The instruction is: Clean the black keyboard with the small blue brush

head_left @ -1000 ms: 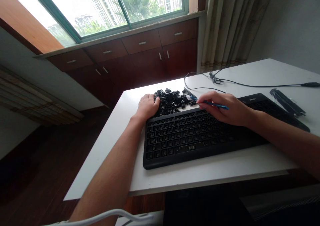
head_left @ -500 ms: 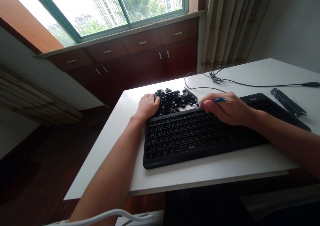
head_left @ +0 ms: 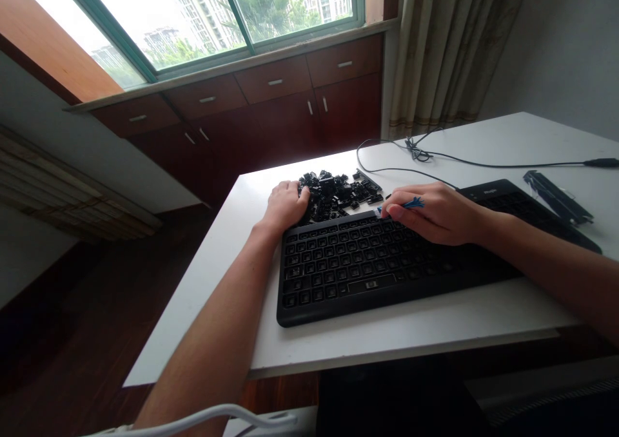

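A black keyboard (head_left: 367, 254) with its keycaps off lies tilted across the white table, its bare key sockets showing. My left hand (head_left: 286, 205) rests at its far left corner against a heap of loose black keycaps (head_left: 333, 195). Those fingers are stretched out, with the thumb apart, and grip nothing. Closed in a pinch, my right hand (head_left: 435, 213) holds a slim blue brush-like tool (head_left: 414, 202). The tool's pale tip is at the keyboard's far edge, near the middle. My right hand and forearm hide part of the keyboard's right half.
A black cable (head_left: 420, 153) with a tangled knot runs over the back of the white table (head_left: 213, 263). On the right lies a dark strip in a clear bag (head_left: 556, 198). A white cord (head_left: 232, 412) crosses the lower edge of view.
My right hand has shifted slightly left and down along the keyboard's far edge, with the blue tool in it. My left hand has stayed in place.
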{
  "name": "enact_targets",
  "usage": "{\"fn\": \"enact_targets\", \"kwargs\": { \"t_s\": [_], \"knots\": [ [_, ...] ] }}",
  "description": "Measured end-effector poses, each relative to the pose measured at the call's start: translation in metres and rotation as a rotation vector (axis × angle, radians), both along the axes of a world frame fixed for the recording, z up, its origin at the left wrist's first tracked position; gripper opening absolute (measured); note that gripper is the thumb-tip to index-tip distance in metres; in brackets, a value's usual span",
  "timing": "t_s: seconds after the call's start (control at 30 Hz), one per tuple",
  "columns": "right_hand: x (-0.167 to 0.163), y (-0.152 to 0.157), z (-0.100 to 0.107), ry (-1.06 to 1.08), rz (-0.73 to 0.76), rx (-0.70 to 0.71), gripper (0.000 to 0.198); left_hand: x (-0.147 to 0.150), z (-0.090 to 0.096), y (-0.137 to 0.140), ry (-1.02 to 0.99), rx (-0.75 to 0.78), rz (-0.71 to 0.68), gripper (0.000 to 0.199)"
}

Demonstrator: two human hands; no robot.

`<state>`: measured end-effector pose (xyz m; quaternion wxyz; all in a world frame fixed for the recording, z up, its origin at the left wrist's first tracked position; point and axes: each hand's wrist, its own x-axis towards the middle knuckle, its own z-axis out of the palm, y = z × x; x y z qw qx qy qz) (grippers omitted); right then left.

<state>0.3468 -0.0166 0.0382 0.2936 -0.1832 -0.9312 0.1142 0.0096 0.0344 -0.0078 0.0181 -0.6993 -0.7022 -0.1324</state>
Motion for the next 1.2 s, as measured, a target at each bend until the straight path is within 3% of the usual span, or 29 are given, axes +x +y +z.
{"fn": "enact_targets", "kwargs": {
  "t_s": [1.2],
  "knots": [
    [0.0008, -0.001, -0.0012, -0.039, -0.006, -0.015, 0.025, 0.0014, 0.0027, -0.0017, -0.013, -0.012, 0.005, 0.066]
  ]
}}
